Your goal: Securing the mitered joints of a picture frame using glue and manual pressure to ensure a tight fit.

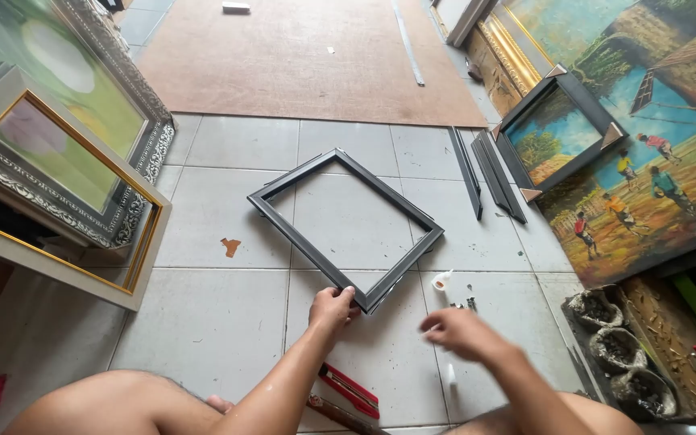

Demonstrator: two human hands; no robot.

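A black square picture frame (283, 234) lies flat on the tiled floor, turned like a diamond. My left hand (333, 308) grips its nearest corner. My right hand (461, 332) hovers just right of that corner, blurred, above small metal bits (462, 304) and a small white glue tube (442, 280) on the floor. Whether the right hand holds anything is unclear.
Loose black frame strips (485, 173) lie at the right. Paintings (638, 145) lean along the right wall, ornate framed pieces (58, 161) at the left. A brown board (300, 64) lies ahead. A red-handled tool (350, 391) rests near my legs. Dirty bowls (618, 346) sit at right.
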